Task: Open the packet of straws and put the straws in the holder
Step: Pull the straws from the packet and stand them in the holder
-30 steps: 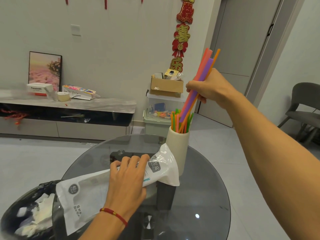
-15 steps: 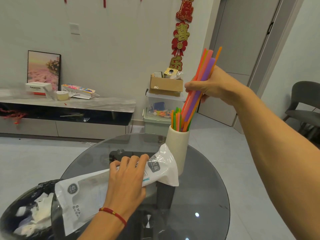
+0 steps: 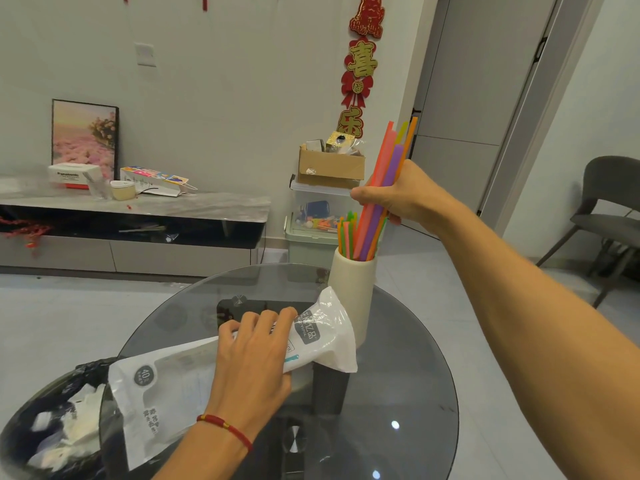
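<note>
Lowered since a second ago, the bundle of coloured straws (image 3: 375,216) now has its lower ends inside the cream holder (image 3: 353,292), right hand (image 3: 398,199) clamped round it to steer them in; left hand (image 3: 252,355) grips the white packet (image 3: 166,386) on the glass table (image 3: 408,375), steadying it
</note>
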Available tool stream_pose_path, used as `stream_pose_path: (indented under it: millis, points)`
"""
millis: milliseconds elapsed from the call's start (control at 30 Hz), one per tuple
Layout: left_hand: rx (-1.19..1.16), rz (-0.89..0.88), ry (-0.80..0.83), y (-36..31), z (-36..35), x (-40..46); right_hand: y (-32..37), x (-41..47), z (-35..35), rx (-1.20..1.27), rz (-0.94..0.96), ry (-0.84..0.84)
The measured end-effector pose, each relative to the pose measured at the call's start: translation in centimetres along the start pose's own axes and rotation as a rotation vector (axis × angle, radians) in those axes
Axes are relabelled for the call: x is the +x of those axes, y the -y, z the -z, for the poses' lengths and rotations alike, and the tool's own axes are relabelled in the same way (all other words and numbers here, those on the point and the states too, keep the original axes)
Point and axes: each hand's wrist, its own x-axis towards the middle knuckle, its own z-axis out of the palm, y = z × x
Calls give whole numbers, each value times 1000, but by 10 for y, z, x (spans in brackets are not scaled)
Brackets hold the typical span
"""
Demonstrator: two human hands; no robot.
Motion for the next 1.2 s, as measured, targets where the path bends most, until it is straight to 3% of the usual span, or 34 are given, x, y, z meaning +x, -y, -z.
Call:
stream_pose_path:
  millis: [133,400,533,700,833,1067,1200]
  points:
    - [4,10,5,-1,-1,-1,-4,-2,-3,10,-22,-95]
    - [-8,-7,-47,0,-3,-2,-6,-3,-17,50,-100,-21]
    - [-12,-10,-53,0,-2,-2,-1,-2,-15,256,-10,-242]
    - [-28,0,-41,-2,0,-1,-5,6,-23,-23,309,-418]
    - [-35,11,-30,-2,1,-1,-20,-7,-39,-148,290,-314]
    - [-26,7,-25,-1,1,-1,-12,-11,-36,-85,334,-469]
    - [-27,16,-17,-2,1,-1,-3,5,-27,-290,338,-298]
